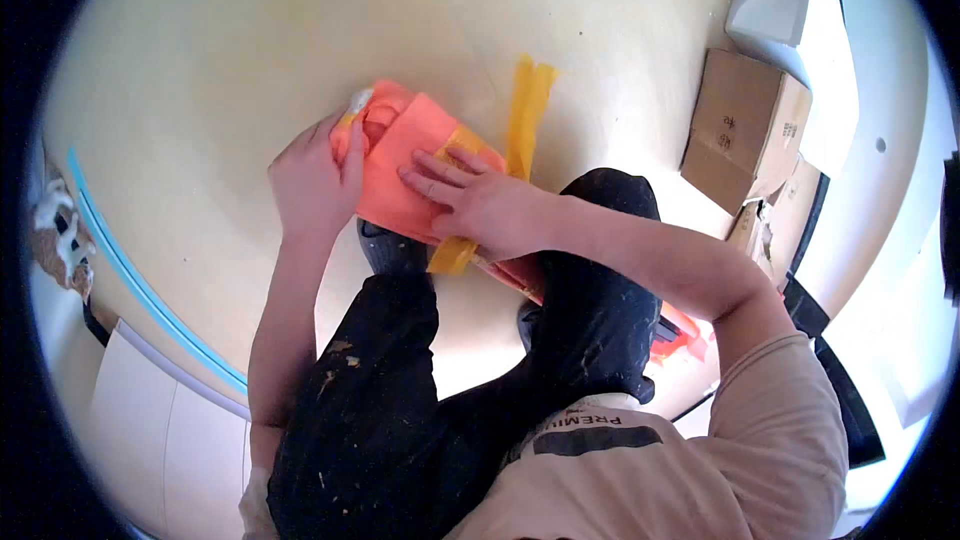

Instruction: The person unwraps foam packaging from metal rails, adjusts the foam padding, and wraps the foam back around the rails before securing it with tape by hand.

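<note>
A coral-pink folded sheet [395, 175], wrapped into a bundle, lies in front of my knees; whether it is cloth or foam I cannot tell. My left hand [318, 180] has its fingers curled round the bundle's far left end, where a small white-and-yellow piece [357, 103] sticks out. My right hand [490, 205] lies on top of the bundle, fingers spread and pressing near a patch of yellow tape. Strips of yellow tape [528, 110] stand out beyond the bundle, and another tape end [453, 256] hangs off its near side.
Cardboard boxes [735, 125] and a white container [770, 0] stand along the right. On the left, a light-blue strip [150, 285] curves past white panels [140, 410], with a cat [62, 240] beyond it. Orange material [685, 335] lies beside my right knee.
</note>
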Demonstrator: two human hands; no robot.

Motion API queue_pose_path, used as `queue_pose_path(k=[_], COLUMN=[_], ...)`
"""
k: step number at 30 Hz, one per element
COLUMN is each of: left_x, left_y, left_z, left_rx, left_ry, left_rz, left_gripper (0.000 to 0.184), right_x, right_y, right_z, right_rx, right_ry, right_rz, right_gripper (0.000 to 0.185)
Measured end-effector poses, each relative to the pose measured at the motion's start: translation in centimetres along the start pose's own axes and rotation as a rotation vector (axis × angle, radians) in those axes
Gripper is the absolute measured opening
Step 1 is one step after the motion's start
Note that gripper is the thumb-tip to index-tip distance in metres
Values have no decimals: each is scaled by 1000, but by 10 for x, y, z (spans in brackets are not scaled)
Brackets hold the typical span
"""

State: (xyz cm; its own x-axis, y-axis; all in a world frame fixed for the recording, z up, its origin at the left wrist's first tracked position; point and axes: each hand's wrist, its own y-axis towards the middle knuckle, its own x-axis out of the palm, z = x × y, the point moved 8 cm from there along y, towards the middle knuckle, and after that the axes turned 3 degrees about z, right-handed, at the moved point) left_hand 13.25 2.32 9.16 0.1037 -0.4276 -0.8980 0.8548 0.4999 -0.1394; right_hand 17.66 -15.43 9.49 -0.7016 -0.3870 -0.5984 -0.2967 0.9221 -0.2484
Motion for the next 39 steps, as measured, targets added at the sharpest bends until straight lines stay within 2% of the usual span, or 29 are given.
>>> queue_pose_path(k=[3,6,8,12,14,15,18,20,21,22,24,26,27,29,30,31,32,33,34,35,37,39], left_x=[-4,-2,2,20,18,20,29,29,27,27,31,37,37,70,99,104,108,77,66,65,64,63], left_y=[-10,-13,-23,-38,-50,-55,-53,-57,-59,-60,-65,-68,-67,-79,-91,-77,-93,-87,-76,-76,-74,-75], left_z=[5,23,44,54,57,60,49,53,60,63,64,71,76,60,42,38,41,66,70,72,72,71], left_rx=[-10,99,281,310,340,370,349,323,326,326,332,381,371,102,95,153,366,555,372,365,349,346], left_ry=[-126,-3,105,167,44,-40,-126,-96,-51,-4,49,249,255,200,203,347,493,654,366,354,334,332], left_rz=[3,-5,31,7,32,-49,-87,-128,-145,-164,-186,-259,-253,-772,-767,-474,-343,-168,-301,-283,-257,-221], left_gripper=[33,33,36,41,44,44,45,51,52,53,60,65,65,70,70,73,80,87,91,91,91,89], right_x=[15,17,20,19,26,22,7,-9,-20,-39,-96,-149,-164,-184,-185,-180,-177,-173,-171,-160,-113,-60], right_y=[4,9,13,17,18,16,3,-2,-2,-5,-17,-11,-2,30,53,81,114,141,154,157,166,155], right_z=[-4,-3,-7,-11,-7,-4,-2,1,5,2,10,6,-1,-24,-38,-56,-80,-102,-119,-131,-132,-93], right_rx=[18,56,110,147,141,133,54,-9,18,2,208,41,88,104,75,70,-73,-219,-368,-365,-81,180], right_ry=[-107,-102,-189,-195,-170,-171,-60,110,280,276,516,555,778,1147,1298,1296,1484,1668,1851,1852,2097,1950], right_rz=[21,83,56,177,-75,-67,60,1,-42,-46,258,575,597,633,646,640,650,656,657,652,600,623], right_gripper=[44,43,47,50,51,51,48,46,37,37,28,29,29,30,30,30,32,34,35,35,37,36])
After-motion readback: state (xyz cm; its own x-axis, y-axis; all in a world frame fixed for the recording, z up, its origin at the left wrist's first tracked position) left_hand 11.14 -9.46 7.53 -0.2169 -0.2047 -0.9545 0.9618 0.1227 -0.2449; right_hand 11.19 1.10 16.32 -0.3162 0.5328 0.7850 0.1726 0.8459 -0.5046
